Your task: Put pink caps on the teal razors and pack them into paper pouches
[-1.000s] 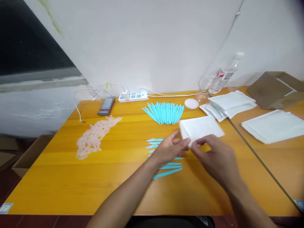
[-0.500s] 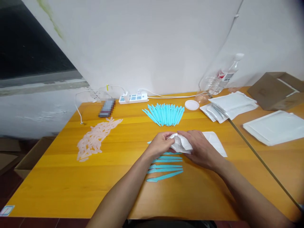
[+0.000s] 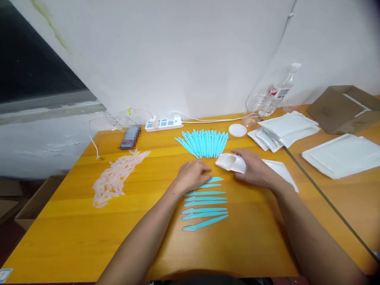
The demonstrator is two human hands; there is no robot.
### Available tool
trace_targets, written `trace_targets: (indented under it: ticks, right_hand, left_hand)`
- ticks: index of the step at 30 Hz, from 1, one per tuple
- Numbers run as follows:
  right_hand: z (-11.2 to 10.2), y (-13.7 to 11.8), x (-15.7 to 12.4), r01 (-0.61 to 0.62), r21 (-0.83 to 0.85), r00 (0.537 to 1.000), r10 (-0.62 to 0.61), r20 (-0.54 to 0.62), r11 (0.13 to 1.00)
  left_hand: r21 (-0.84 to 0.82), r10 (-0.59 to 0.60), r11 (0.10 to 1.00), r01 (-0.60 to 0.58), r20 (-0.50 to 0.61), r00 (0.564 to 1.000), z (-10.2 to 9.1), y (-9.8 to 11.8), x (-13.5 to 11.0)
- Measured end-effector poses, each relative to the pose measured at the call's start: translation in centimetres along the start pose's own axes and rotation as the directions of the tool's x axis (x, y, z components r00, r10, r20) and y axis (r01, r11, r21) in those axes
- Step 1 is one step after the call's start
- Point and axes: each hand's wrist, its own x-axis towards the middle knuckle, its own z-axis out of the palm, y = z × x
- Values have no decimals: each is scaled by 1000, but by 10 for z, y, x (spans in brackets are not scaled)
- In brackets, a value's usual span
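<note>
A glossy orange-brown table adjoins a white wall.

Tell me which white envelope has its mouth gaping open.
The white envelope held in the right hand: its mouth gapes open, while the other envelopes lie flat.

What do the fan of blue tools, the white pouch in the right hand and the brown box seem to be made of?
Blue tools: probably plastic, smooth, with uniform, moulded-looking shapes.
White pouch: thin film or coated paper, I cannot tell which; its curved walls shine softly.
Brown box: likely cardboard, matt, with flat folded panels.
</note>
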Motion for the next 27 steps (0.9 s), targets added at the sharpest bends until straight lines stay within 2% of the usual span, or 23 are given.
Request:
trace_targets:
  ticks: [1, 3, 7, 9, 10, 12, 14, 16, 18, 20, 24, 27]
  right_hand:
    - [2, 1, 0, -10, 5, 1000, 9, 22, 1000]
    - [8, 1, -2, -19, 17, 998, 18, 68, 1000]
    - [16, -1, -6, -6, 33, 994, 2, 112, 999]
    - [16, -2, -6, -8, 27, 993, 4, 114, 1000]
    - [15, -4, -6, -11, 23, 993, 8, 114, 1000]
    - [11, -9, -4, -7, 21, 993, 5, 116, 1000]
    - [7, -17, -1, 6, 32, 993, -10, 114, 999]
    - [5, -25, 3, 23, 51, 992, -29, 124, 998]
    - [4, -31, 7, 33, 66, 991, -42, 130, 997]
    - [6, -35, 13, 30, 72, 992, -39, 124, 997]
    - [14, -40, 23, 25, 58, 993, -32, 117, 998]
    - [19, -48, 30, 65, 62, 991, -72, 114, 996]
  left_hand:
    - [91, 6, 996, -9, 33, 999, 2, 0, -1]
    - [168, 8, 986, -17, 60, 998, 7, 2, -2]
    - [147, 79, 985, -93, 95, 992, 10, 5, -5]
    - [88, 145, 985, -150, 60, 988, 5, 3, -9]
    - [32, 172, 985, -172, -5, 985, 1, 2, -11]
    - [-117, 171, 973, -200, -219, 960, -10, -1, -18]
    - [-282, 64, 937, -205, -439, 896, -21, -4, -25]
    - [-440, -91, 876, -200, -557, 826, -29, -8, -32]
    - [-570, -222, 804, -171, -553, 803, -31, -12, -38]
    - [-638, -285, 760, -125, -499, 818, -29, -18, -42]
    - [-633, -290, 771, -68, -443, 848, -17, -20, -41]
    - [-591, -235, 806, -28, -363, 902, -5, -14, -34]
